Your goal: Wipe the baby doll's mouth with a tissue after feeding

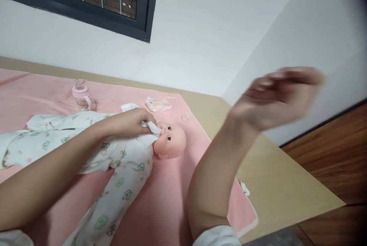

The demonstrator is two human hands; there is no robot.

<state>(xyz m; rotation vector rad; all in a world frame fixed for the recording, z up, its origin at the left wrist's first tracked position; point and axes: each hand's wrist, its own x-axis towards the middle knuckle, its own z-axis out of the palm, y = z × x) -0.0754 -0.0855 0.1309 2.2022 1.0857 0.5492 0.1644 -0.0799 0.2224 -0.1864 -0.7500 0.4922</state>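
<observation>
White cloth (155,128): its edge at the mouth of the baby doll (174,142); whether loose or part of the printed outfit (134,162), I cannot tell.
Left hand (136,121): pinching that cloth between thumb and fingers.
Right hand (279,98): up, well apart from the doll, blurred; I cannot tell its grip.
Pink blanket (166,200): under the doll, which lies face up.
Mouth: seemingly being dabbed; next calls for a steady, light pinch.
</observation>
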